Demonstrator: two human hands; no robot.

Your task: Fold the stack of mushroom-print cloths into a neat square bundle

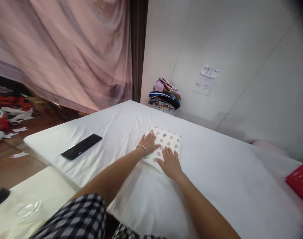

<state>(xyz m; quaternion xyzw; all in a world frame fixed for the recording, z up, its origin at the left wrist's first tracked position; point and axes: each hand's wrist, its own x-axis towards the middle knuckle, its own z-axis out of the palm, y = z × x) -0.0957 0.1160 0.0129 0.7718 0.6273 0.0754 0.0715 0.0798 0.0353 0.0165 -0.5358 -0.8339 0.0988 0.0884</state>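
Note:
A folded white cloth [169,140] printed with grey mushroom-like shapes and a few coloured motifs lies flat on the white-covered table [216,172]. On its left side rests my left hand [148,143], fingers stretched out, with a bracelet on the wrist. My right hand [170,162] lies across the near right part of the cloth, its fingers spread too. Both palms face down, and neither hand grips anything. Some of the cloth's near edge is hidden under the hands.
A black phone-like slab [81,147] lies to the left on the table. Folded clothes [165,94] are stacked by the wall at the far edge. A red basket [300,182] stands at the right. Pink curtains [91,49] hang behind, and a second pale surface [49,192] is at near left.

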